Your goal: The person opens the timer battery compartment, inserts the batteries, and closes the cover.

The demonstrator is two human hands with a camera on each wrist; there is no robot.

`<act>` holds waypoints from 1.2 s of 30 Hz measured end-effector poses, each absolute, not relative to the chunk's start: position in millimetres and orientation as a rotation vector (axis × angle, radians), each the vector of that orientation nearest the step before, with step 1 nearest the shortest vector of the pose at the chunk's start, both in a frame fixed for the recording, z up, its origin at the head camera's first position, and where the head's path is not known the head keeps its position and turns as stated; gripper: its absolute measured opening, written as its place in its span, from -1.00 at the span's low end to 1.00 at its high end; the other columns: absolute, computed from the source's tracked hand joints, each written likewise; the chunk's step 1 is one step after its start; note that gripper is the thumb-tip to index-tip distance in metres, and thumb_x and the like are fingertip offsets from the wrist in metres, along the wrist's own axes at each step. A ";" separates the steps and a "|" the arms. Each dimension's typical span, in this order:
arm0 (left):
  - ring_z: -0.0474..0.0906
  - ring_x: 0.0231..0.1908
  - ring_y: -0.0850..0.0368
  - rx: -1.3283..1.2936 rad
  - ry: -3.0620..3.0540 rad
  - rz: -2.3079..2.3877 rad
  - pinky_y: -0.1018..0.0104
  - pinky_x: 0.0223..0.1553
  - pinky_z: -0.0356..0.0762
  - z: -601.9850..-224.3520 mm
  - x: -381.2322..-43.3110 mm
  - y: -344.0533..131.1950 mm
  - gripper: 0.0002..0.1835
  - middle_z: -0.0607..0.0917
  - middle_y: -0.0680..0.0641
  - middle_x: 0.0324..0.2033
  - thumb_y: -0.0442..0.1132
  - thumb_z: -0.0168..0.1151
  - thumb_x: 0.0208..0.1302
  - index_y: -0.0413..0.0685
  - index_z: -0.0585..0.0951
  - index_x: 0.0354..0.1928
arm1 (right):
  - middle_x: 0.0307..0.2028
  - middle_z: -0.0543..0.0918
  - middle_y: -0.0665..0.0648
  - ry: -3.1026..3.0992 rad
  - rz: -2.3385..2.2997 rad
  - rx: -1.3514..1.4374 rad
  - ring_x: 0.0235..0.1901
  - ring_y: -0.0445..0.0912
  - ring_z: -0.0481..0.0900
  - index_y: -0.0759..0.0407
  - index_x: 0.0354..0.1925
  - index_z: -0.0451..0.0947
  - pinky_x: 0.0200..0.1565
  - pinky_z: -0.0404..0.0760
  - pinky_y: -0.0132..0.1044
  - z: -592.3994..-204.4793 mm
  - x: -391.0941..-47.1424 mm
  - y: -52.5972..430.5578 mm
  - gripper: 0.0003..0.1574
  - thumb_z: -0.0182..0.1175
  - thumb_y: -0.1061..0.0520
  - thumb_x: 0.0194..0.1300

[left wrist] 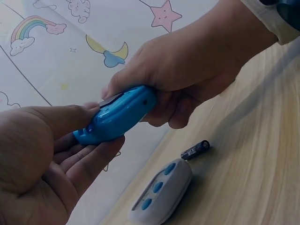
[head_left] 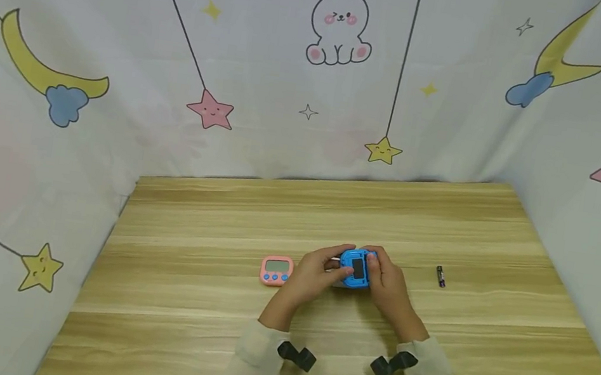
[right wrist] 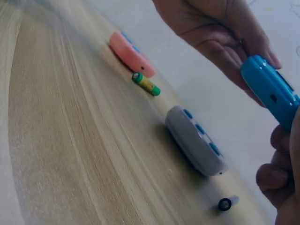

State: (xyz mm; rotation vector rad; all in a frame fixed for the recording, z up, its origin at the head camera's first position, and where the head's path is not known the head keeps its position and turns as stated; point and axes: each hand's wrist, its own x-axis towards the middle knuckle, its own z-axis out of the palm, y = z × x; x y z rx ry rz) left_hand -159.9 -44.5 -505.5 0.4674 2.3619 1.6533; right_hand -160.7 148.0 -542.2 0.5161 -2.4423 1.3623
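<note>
Together, a person's left hand [head_left: 317, 272] and right hand [head_left: 389, 286] grip a rounded blue plastic device [left wrist: 123, 117] above a wood-grain bench [head_left: 204, 219], each hand closed on one side of it, thumbs on top. From the head view, a dark rectangular panel [head_left: 359, 269] shows on the device's upward face; the wrist views give mainly its blue edge, marked by a small dark hole [right wrist: 274, 98]. To the left lies a pink, rounded-square plastic device [head_left: 276, 271] with a grey screen and blue buttons, seen by the head and right wrist cameras; to the right lies a dark cylindrical battery [head_left: 440, 276], visible in all three views. Only the right wrist view reveals a green-and-yellow cylindrical battery [right wrist: 146, 84], just beside the pink device. Both wrist views show a white, rounded plastic device [right wrist: 195, 143] with three blue buttons, almost entirely hidden from the head camera by the hands. Part of the right hand is cut off in the right wrist view; the dark battery's printing is too blurred to read.
</note>
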 end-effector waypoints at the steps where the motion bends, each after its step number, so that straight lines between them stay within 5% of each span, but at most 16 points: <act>1: 0.61 0.02 0.14 0.476 2.350 1.661 0.39 -0.15 0.63 -504.0 -159.6 -45.0 -0.46 0.58 -0.11 0.14 -0.08 0.27 0.33 0.15 0.46 0.34 | -0.31 0.68 0.16 -2.430 1.374 0.519 -0.41 -0.06 0.55 0.16 0.03 0.48 -0.38 0.55 -0.10 -541.7 -160.6 148.0 -0.74 -0.11 0.18 0.55; 5: 0.61 0.04 0.12 0.480 2.322 1.682 0.37 -0.13 0.63 -501.6 -159.3 -46.5 -0.46 0.57 -0.11 0.16 -0.09 0.26 0.34 0.15 0.45 0.35 | -0.29 0.68 0.11 -2.365 1.413 0.542 -0.40 -0.12 0.55 0.13 0.04 0.50 -0.39 0.56 -0.19 -544.2 -161.2 147.2 -0.73 -0.10 0.21 0.53; 13: 0.59 0.06 0.05 0.430 2.296 1.708 0.39 -0.20 0.61 -502.5 -160.9 -46.1 -0.45 0.55 -0.14 0.18 -0.25 0.24 0.36 0.06 0.41 0.38 | -0.77 0.33 -0.11 -2.242 1.597 0.429 -0.77 -0.35 0.19 0.28 -0.11 0.36 -0.78 0.18 -0.41 -549.8 -161.5 143.8 -0.92 -0.02 0.35 0.45; 24: 0.61 0.02 0.20 0.415 2.257 1.803 0.39 -0.24 0.62 -504.5 -159.7 -49.6 -0.48 0.58 -0.05 0.13 -0.11 0.26 0.34 0.30 0.45 0.33 | -0.71 0.37 -0.05 -2.190 1.639 0.435 -0.72 -0.30 0.29 0.44 -0.23 0.41 -0.70 0.30 -0.42 -515.8 -147.8 142.0 -0.92 0.04 0.37 0.42; 31: 0.60 0.04 0.18 0.438 2.281 1.801 0.35 -0.19 0.64 -506.5 -159.3 -52.5 -0.44 0.57 -0.05 0.14 -0.08 0.27 0.34 0.17 0.44 0.37 | -0.40 0.63 0.18 -2.170 1.765 0.353 -0.46 -0.28 0.48 0.44 -0.27 0.56 -0.43 0.49 -0.50 -511.7 -149.3 150.6 -0.93 0.15 0.40 0.34; 36: 0.60 0.02 0.19 0.400 2.286 1.804 0.35 -0.19 0.64 -505.2 -160.3 -52.8 -0.47 0.60 -0.05 0.12 -0.07 0.28 0.33 0.30 0.46 0.34 | -0.36 0.65 0.05 -2.108 2.004 0.302 -0.38 -0.26 0.57 0.50 -0.21 0.55 -0.32 0.59 -0.47 -523.3 -157.5 159.5 -0.89 0.15 0.39 0.35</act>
